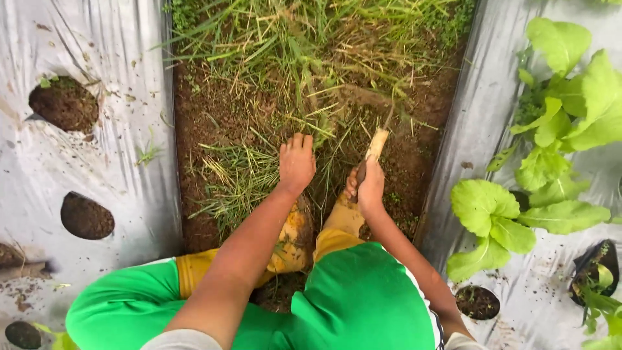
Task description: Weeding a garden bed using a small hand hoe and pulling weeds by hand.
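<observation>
A strip of brown dirt [214, 123] runs down the middle of a garden, with a shiny grey plastic sheet [123, 162] on the left and another grey sheet [479, 110] on the right. The left sheet has round holes [65, 104] with only dirt in them. On the right sheet grow leafy plants [557, 129] with big, light green leaves. Long grass [291, 39] grows at the far end of the dirt strip, and more loose grass [240, 178] lies flat on the dirt close to the person.

The person squats over the dirt strip in green shorts [350, 304] and yellow boots [295, 240]. The left hand [297, 162] is open, fingers stretched out, pressing down on the grass. It holds nothing.

The right hand [368, 185] is closed tight around a tool with a light wooden handle [376, 146]. The handle sticks out past the fingers and points away from the person, toward the tall grass. A thin dark metal part [389, 118] goes on from the handle's end into the grass, and its tip is hard to see there. The two hands are near each other, not touching.
</observation>
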